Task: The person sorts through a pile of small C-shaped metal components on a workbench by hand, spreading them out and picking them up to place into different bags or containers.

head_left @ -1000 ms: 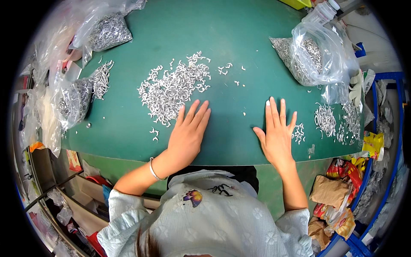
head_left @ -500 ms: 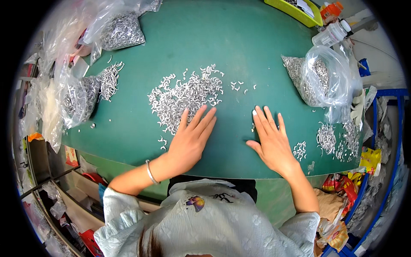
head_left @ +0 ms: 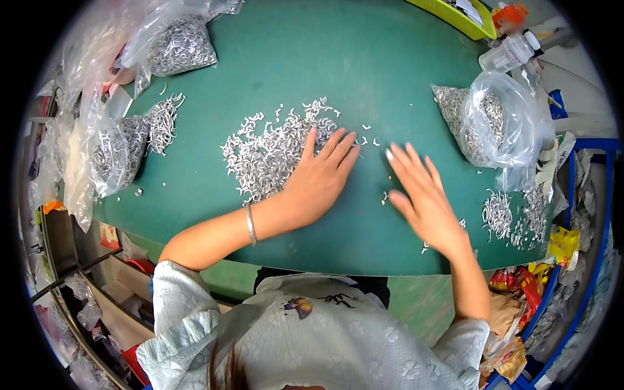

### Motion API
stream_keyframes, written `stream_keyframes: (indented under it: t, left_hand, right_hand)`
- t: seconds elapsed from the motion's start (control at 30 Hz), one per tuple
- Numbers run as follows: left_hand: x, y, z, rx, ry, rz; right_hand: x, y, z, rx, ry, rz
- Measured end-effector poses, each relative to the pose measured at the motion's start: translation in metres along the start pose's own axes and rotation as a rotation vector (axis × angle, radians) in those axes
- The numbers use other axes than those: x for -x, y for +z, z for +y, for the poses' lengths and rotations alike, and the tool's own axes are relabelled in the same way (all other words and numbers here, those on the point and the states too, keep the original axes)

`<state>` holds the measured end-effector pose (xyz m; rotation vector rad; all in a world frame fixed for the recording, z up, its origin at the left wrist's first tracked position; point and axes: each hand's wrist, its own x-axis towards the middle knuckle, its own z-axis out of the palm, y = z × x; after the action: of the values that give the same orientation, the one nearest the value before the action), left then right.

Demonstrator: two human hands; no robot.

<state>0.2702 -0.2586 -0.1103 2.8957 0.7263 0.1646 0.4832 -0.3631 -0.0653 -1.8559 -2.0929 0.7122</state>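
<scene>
A large pile of small silver curved metal pieces [head_left: 266,156] lies at the middle of the green table. My left hand [head_left: 318,175], with a bracelet on its wrist, lies flat over the pile's right edge, fingers apart. Some pieces under the palm are hidden. To the right, my right hand [head_left: 422,198] is spread over the table, palm down, with nothing seen in it. A few loose curved pieces [head_left: 365,140] lie between the two hands. Tiny bits [head_left: 384,197] sit beside the right thumb.
Clear bags of metal pieces stand at left [head_left: 123,146], back left [head_left: 182,49] and right [head_left: 478,120]. Smaller heaps [head_left: 497,213] lie at the right edge. A white bottle [head_left: 510,52] and a yellow-green tray [head_left: 455,18] are at the back right.
My left hand has slid right and away from me along the pile's right side. The right hand has shifted slightly right, now partly covering the small group of pieces beside it.
</scene>
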Motion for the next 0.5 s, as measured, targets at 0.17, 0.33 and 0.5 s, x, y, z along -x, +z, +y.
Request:
stream_keyframes:
  t: [0.17, 0.33, 0.5]
  left_hand:
    - [0.005, -0.004, 0.005, 0.026, 0.007, -0.025]
    - [0.011, -0.004, 0.000, 0.126, 0.045, 0.066]
    - [0.015, -0.005, 0.007, 0.103, 0.084, 0.009]
  right_hand:
    - [-0.033, 0.015, 0.016, 0.291, -0.070, 0.044]
    - [-0.002, 0.013, -0.009, 0.196, -0.054, -0.085]
    - [-0.031, 0.021, 0.005, 0.280, -0.073, 0.063]
